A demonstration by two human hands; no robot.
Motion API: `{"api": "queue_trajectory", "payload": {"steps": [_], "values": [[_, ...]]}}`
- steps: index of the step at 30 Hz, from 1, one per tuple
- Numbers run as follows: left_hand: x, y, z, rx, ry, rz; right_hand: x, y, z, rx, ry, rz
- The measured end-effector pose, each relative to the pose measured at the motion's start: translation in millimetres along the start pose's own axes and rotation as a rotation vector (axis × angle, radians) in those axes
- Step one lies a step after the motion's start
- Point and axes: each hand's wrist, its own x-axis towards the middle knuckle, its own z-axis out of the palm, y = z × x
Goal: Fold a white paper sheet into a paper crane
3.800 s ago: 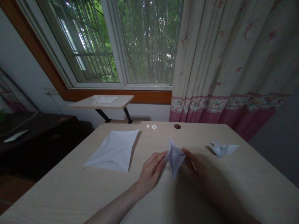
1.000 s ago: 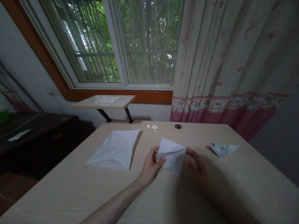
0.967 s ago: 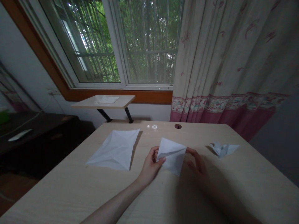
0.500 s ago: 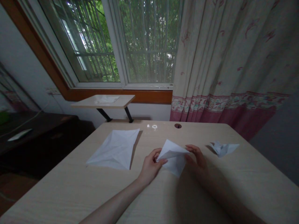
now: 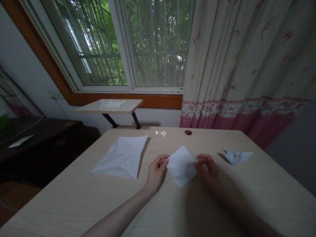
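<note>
A small white folded paper (image 5: pixel 182 166), diamond-shaped from here, is held between my two hands above the table. My left hand (image 5: pixel 157 171) pinches its left corner between thumb and fingers. On the other side, my right hand (image 5: pixel 208 169) has thumb and fingertips closed at the right corner. To the left lies a larger creased sheet of white paper (image 5: pixel 122 157), its edges slightly raised. A folded paper crane (image 5: pixel 236 157) rests to the right of my right hand.
The pale wooden table (image 5: pixel 158 214) has a round cable hole (image 5: pixel 188 132) near its back edge. A small raised shelf (image 5: pixel 134 106) on black legs stands at the back left, with white paper (image 5: pixel 113 104) on it. A patterned curtain (image 5: pixel 222 108) hangs behind.
The small paper's upper flap, lifted before, now lies flat, so it shows as an even diamond. My left thumb has drawn back to the left corner.
</note>
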Motion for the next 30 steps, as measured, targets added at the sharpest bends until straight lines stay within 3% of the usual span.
{"api": "queue_trajectory", "payload": {"steps": [5, 11, 14, 17, 23, 30], "values": [[2.7, -2.0, -1.7, 0.055, 0.003, -0.004, -4.0, -1.4, -0.5, -0.004, -0.091, -0.016], [1.1, -2.5, -3.9, 0.216, -0.074, -0.013, -1.4, -0.6, 0.1, -0.133, 0.029, -0.137], [0.4, -0.5, -5.0, 0.301, -0.1, -0.011, 0.0, -3.0, -1.2, -0.213, 0.012, -0.198], [0.4, 2.7, -5.0, 0.4, -0.127, 0.033, 0.5, -5.4, -0.7, -0.294, -0.139, -0.303], [-0.1, 4.3, -4.6, 0.575, -0.21, 0.254, 0.2, -5.4, 4.0, -0.511, -0.493, -0.457], [-1.5, -1.5, -5.4, 0.599, -0.183, 0.261, -0.6, -3.4, 3.3, -0.591, -0.733, -0.502]]}}
